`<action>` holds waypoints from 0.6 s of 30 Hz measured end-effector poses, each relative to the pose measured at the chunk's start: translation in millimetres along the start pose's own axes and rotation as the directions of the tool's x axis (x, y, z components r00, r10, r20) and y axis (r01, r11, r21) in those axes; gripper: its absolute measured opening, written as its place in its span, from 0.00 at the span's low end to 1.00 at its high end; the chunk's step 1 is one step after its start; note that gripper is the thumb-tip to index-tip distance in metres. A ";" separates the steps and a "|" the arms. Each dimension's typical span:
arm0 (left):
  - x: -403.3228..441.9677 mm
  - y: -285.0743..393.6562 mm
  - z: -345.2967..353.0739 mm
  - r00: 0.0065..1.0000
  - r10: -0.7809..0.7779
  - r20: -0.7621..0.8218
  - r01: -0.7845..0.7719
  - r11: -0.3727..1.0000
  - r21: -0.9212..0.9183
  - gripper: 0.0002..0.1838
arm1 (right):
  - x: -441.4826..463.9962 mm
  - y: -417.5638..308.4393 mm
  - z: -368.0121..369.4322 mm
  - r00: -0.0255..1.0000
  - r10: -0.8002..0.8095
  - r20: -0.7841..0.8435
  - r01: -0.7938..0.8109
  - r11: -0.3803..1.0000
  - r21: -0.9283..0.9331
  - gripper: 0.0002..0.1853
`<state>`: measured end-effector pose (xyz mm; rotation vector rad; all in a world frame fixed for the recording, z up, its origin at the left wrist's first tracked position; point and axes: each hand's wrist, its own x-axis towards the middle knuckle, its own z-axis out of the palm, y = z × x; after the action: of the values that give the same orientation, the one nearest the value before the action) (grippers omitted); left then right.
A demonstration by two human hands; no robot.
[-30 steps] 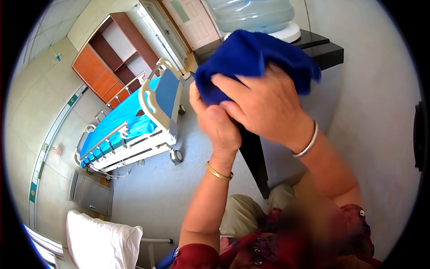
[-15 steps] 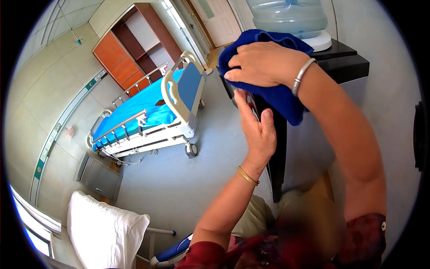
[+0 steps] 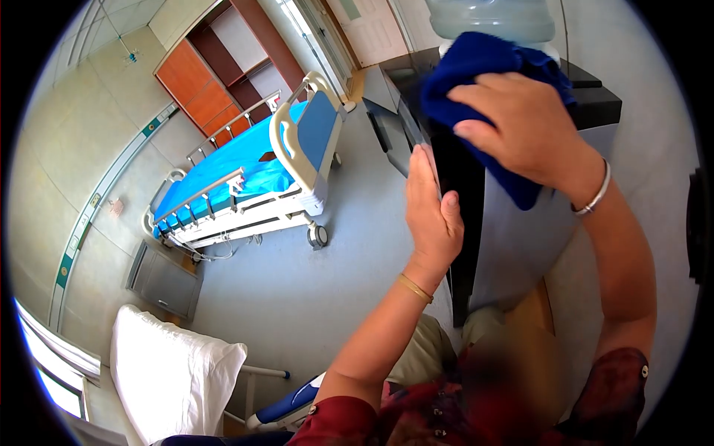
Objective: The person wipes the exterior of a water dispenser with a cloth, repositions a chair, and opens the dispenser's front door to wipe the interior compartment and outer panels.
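My right hand (image 3: 520, 126) presses a dark blue cloth (image 3: 476, 70) onto the black top of a water dispenser (image 3: 520, 245), with its fingers bent over the fabric. One corner of the cloth hangs down over the dispenser's side. Behind the cloth stands a clear water bottle (image 3: 491, 18), its lower part partly covered. My left hand (image 3: 433, 212) rests upright along the dispenser's front edge, fingers stretched out and thumb apart, with nothing held. Just beyond its fingertips, a dark glossy panel (image 3: 390, 134) juts out from the dispenser's front.
A hospital bed (image 3: 223, 186) with a blue cover and side rails stands to the left on wheels. Behind it is an orange-brown wardrobe (image 3: 197, 85). A grey bedside cabinet (image 3: 167, 279) is by the wall, and a white pillow (image 3: 171, 372) sits at the lower left.
My right hand has slid the cloth rightward over the dispenser's top, away from its front corner, uncovering the panel there. My left hand stays against the front edge.
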<state>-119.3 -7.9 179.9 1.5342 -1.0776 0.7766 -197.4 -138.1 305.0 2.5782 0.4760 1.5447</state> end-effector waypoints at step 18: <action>-209.6 -52.4 -174.7 0.784 -0.533 0.318 0.259 0.746 0.613 0.09 | -140.6 188.4 -40.1 0.952 0.242 -0.187 -0.288 0.912 -0.291 0.20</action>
<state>-140.8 213.1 12.9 2.4569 -0.8242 0.3973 -253.6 -363.7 251.4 2.3646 -0.1179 1.7360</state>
